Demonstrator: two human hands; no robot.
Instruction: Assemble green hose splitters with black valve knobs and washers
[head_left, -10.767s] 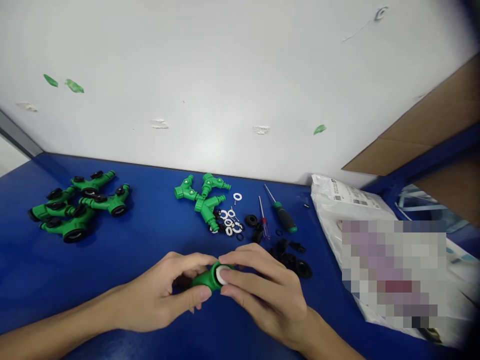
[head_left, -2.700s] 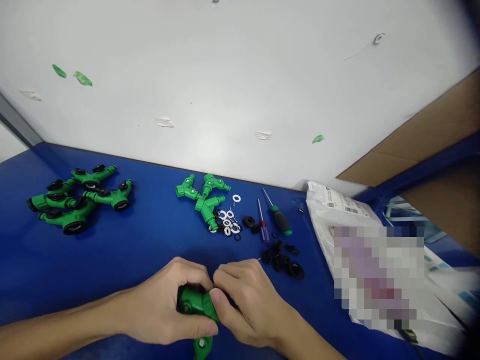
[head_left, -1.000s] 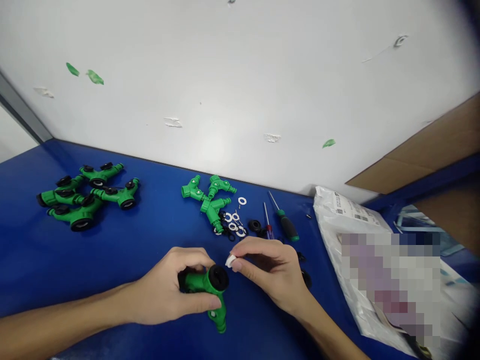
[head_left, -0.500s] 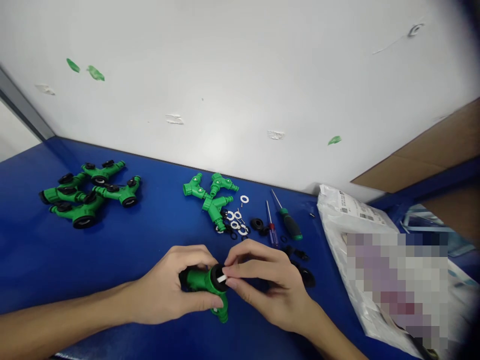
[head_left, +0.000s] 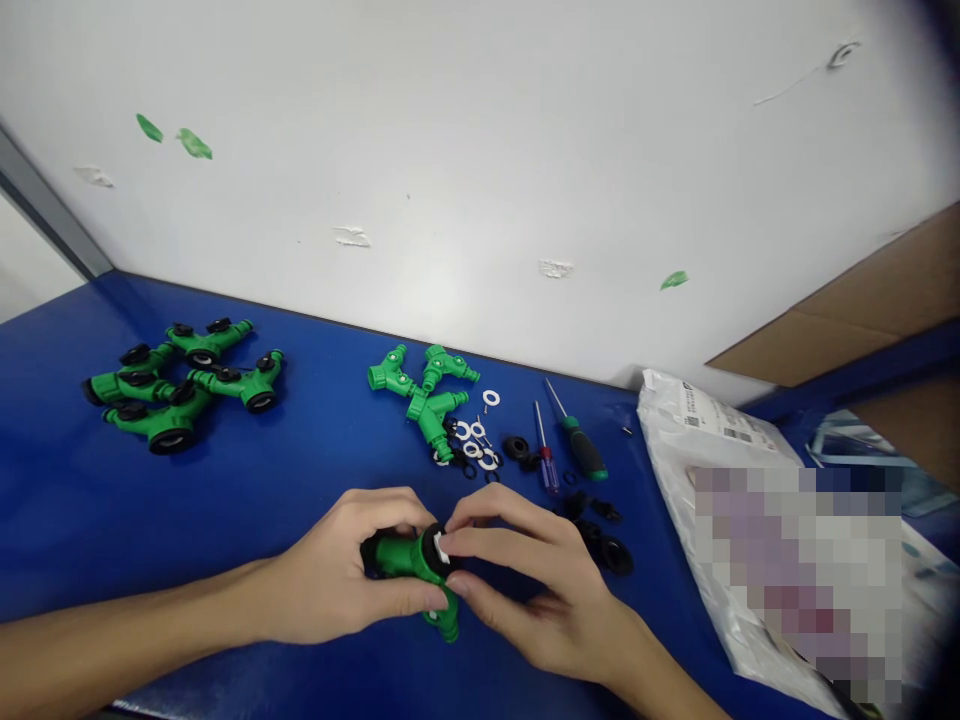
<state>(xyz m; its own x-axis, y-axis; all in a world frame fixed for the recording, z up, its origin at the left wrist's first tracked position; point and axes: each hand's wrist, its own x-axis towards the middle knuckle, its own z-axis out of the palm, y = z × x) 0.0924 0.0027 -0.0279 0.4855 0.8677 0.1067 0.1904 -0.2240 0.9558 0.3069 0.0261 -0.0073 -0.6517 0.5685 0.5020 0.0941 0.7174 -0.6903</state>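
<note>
My left hand [head_left: 352, 570] is wrapped round a green Y-shaped hose splitter [head_left: 397, 556], whose black collar [head_left: 430, 550] faces right. A white ring washer [head_left: 440, 548] sits tilted in the collar's mouth, partly hidden by fingers. The fingertips of my right hand [head_left: 536, 575] are on that washer, with the thumb low by the collar's rim. Beyond my hands lie several green splitter bodies [head_left: 439, 420] without black knobs, and a scatter of white washers [head_left: 472, 449] beside them.
Several green splitters with black knobs [head_left: 176, 415] are grouped at the left. Right of the washers lie a purple-handled screwdriver [head_left: 549, 470], a green-and-black screwdriver [head_left: 585, 450] and black fittings [head_left: 615, 553]. A white plastic bag [head_left: 675, 470] covers the right side; a white wall [head_left: 450, 150] rises behind.
The white washer has gone from pinched between my right finger and thumb to lying in the collar's mouth under my fingertips. My right thumb has dropped lower. My left hand keeps its hold.
</note>
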